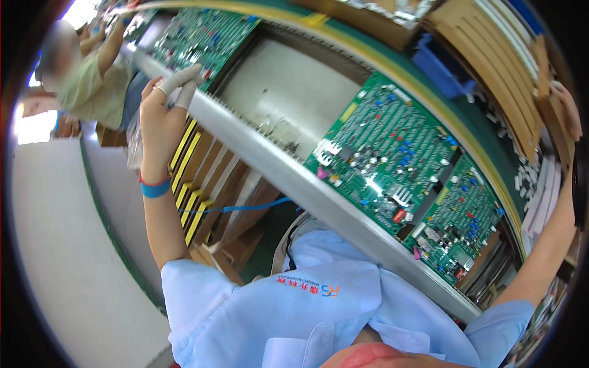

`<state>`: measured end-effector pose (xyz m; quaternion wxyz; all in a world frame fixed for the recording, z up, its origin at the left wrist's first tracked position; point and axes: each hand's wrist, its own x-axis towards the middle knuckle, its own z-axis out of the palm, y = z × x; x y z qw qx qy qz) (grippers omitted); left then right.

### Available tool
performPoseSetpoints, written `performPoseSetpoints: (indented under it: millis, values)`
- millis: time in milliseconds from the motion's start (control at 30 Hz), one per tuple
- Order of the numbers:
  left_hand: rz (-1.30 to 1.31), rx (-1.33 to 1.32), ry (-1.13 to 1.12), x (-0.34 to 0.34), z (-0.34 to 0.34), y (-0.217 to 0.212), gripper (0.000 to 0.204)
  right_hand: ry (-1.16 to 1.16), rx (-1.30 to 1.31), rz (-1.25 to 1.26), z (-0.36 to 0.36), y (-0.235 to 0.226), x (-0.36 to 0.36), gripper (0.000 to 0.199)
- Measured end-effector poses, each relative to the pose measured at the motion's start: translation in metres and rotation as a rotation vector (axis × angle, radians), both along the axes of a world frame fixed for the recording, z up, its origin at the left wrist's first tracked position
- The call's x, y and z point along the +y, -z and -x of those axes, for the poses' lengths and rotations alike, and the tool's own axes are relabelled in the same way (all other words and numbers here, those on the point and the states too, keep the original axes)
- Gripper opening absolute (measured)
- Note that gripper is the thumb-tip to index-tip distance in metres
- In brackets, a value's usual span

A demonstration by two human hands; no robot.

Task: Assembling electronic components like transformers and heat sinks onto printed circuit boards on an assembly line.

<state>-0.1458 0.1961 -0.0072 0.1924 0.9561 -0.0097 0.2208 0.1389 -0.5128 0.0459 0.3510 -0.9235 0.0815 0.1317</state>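
Observation:
My left hand [164, 110] reaches over the metal rail of the line at the left, with pale covers on some fingers and a blue band around the wrist. Its thumb and forefinger are stretched out and slightly apart, beside the near corner of a green circuit board [205, 37]; no held object shows between them. At the far right rim, my right hand [565, 110] has its fingers curled over the edge of a brown cardboard box [545, 98]. Two more populated green boards, a larger one [389, 144] and a smaller one [459, 218], lie on the line before me.
A silver rail [319, 190] runs along the line's near side. Beyond the line are a blue bin [438, 67], slatted cardboard [491, 58] and scattered white parts. Yellow-and-black striped edges [187, 178] stand below the rail. Another person [98, 86] works at the upper left.

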Motion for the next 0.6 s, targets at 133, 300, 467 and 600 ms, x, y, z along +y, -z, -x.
performPoseSetpoints:
  millis: [133,300,467,600]
  values:
    - [-0.089,-0.091,0.213,-0.047,-0.044,-0.01,0.021,-0.373,-0.241,0.19,0.01,-0.01,-0.006,0.021]
    - [-0.179,-0.127,0.445,-0.107,-0.104,-0.022,0.02,-0.273,-0.289,0.257,0.011,-0.002,0.011,0.01]
    - [-0.151,-0.114,0.54,-0.174,-0.146,-0.026,0.019,-0.198,-0.424,0.185,-0.023,0.02,0.007,0.018]
    - [-0.167,-0.218,0.687,-0.247,-0.19,-0.027,0.021,0.067,-0.555,0.472,-0.03,0.026,0.015,0.013]
